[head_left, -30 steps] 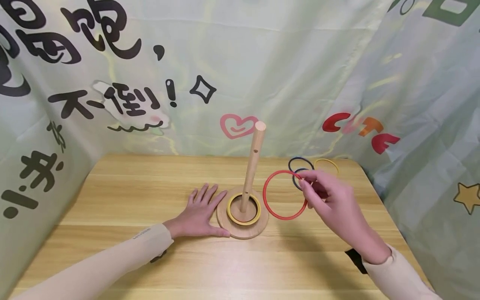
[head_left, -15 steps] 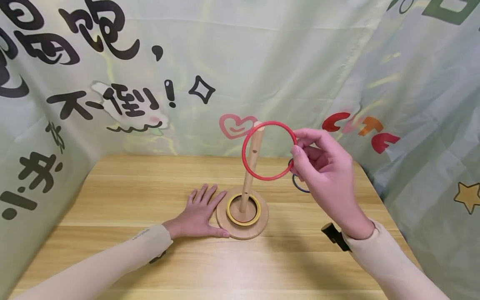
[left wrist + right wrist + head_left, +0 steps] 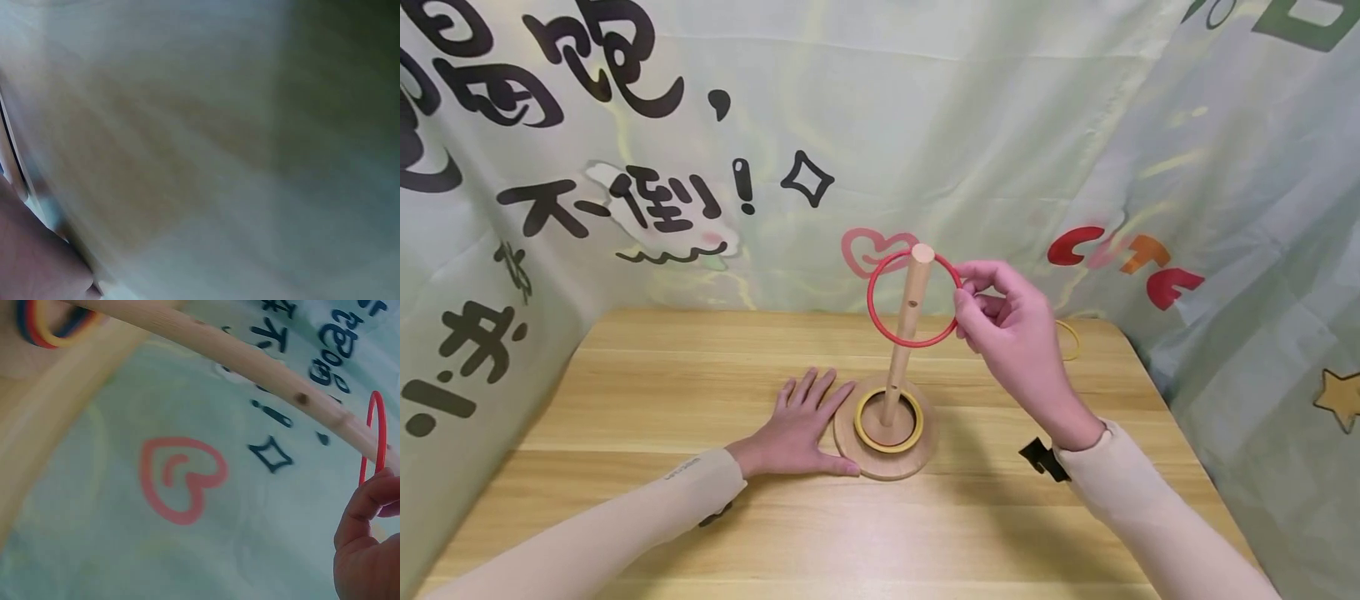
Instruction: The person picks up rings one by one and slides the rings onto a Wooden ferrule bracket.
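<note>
My right hand (image 3: 1015, 342) pinches the right edge of a thin red ring (image 3: 914, 344) between thumb and fingers. Around the upper part of a wooden peg (image 3: 909, 312) hangs this ring, its near edge crossing in front; the right wrist view also shows the peg (image 3: 250, 356) passing through the ring (image 3: 382, 425). Down on the round wooden base (image 3: 917, 458), a yellow ring (image 3: 889, 450) circles the peg's foot, with blue and red rings stacked by it in the right wrist view. My left hand (image 3: 797, 429) lies flat, fingers spread, thumb and forefinger at the base's left edge.
A yellow ring (image 3: 1078, 342) lies at the table's back right, partly hidden by my right hand. Printed cloth (image 3: 985, 150) hangs behind and at both sides of the wooden table (image 3: 662, 358).
My right hand has raised the red ring from beside the base and moved it left, onto the peg's upper part. The left hand has stayed in place.
</note>
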Demonstrator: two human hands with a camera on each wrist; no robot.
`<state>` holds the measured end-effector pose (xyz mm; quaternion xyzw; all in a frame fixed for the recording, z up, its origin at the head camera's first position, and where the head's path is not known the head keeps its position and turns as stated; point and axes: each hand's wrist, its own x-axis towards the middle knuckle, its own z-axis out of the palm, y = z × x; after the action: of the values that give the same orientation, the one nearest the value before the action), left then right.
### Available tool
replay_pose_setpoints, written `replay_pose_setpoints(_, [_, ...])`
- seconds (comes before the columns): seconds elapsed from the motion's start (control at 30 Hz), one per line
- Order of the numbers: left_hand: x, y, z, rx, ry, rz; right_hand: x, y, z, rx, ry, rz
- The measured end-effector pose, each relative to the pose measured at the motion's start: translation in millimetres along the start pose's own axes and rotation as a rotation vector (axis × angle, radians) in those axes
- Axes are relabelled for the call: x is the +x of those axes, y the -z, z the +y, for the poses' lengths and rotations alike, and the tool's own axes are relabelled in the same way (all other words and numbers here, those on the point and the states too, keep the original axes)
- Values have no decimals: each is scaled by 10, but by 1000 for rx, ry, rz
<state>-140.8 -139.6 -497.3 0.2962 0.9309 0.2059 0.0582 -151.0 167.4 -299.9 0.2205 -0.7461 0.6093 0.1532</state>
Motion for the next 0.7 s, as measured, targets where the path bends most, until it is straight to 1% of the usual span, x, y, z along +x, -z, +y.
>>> replay_pose_setpoints(0.1, [9, -5, -1, -1, -14, 11, -44, -16, 148, -39, -35, -21])
replay_pose_setpoints(0.3, [9, -19, -8, 14, -13, 25, -187, -86, 436, -126, -86, -74])
replay_pose_setpoints(0.43, [12, -33, -15, 18, -10, 25, -317, -152, 627, -160, -113, -111])
replay_pose_setpoints(0.6, [14, -49, -30, 23, -5, 23, -461, -228, 845, -191, -170, -178])
replay_pose_setpoints(0.7, [26, -52, -28, 20, -10, 33, -531, -253, 952, -198, -207, -219])
